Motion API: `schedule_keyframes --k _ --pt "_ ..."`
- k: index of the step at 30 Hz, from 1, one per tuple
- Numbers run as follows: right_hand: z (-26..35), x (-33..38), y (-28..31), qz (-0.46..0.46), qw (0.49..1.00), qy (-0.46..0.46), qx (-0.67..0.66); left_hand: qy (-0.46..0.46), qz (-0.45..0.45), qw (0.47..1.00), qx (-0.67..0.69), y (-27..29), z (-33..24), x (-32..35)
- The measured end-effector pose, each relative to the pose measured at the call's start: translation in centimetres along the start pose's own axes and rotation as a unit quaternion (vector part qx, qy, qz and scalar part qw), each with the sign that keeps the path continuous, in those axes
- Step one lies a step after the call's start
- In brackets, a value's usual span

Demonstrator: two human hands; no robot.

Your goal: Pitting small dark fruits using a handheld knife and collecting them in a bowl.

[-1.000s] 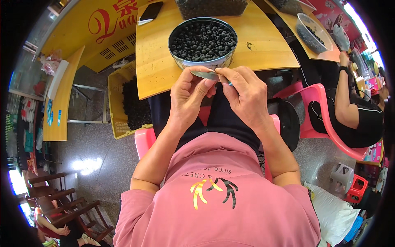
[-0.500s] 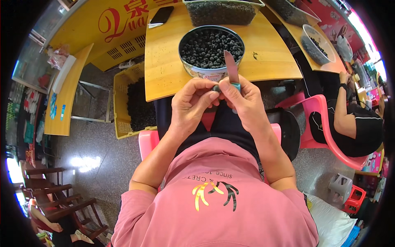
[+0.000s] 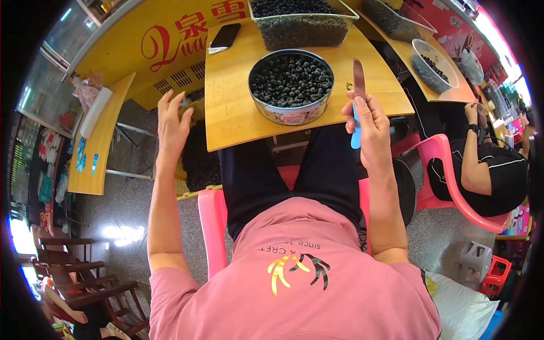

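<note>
My right hand (image 3: 369, 120) is closed round the blue handle of a knife (image 3: 359, 79), whose blade points up, away from me. It hovers over the right side of the table, beside a round tub (image 3: 290, 115) of small black round pieces (image 3: 292, 79), perhaps fruits or nuts. Off the table's left edge, my left hand (image 3: 173, 126) is raised with its fingers apart, nothing visible in it. Below and beside that hand stands a yellow crate (image 3: 199, 194) of similar dark pieces, partly hidden by my arm.
A clear rectangular bin (image 3: 306, 35) of dark pieces stands behind the tub, with a black phone (image 3: 225, 35) to its left. At right, a person (image 3: 481, 170) sits on a pink chair (image 3: 453, 187) by another table holding a clear bowl (image 3: 435, 71). A narrow table (image 3: 107, 136) stands left.
My hands have parted from over the tub's near edge. The left swung left and opened, and the small dark piece from between my fingers is out of sight. The right moved right with the knife.
</note>
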State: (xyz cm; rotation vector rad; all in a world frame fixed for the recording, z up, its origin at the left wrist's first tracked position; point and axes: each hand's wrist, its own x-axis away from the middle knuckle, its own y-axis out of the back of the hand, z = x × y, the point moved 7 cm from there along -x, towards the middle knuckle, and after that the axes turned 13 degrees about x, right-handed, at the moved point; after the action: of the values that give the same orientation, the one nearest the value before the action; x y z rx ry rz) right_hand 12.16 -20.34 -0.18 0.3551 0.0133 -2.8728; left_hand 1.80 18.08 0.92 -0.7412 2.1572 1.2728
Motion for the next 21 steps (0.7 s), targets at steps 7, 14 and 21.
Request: schedule_keyframes --k 7,14,21 --pt "0.8 0.4 -0.1 0.014 1.000 0.010 0.012 -0.209 0.191 0.958 -0.039 -10.9 -11.1 -7.3" --pt "1.4 0.5 -0.4 0.035 0.998 0.016 0.055 -0.255 0.353 0.860 -0.266 -17.8 -11.4 -7.8" --pt "1.0 0.6 -1.3 0.057 0.997 0.017 0.058 -0.229 0.333 0.891 -0.208 -18.5 -10.5 -7.9"
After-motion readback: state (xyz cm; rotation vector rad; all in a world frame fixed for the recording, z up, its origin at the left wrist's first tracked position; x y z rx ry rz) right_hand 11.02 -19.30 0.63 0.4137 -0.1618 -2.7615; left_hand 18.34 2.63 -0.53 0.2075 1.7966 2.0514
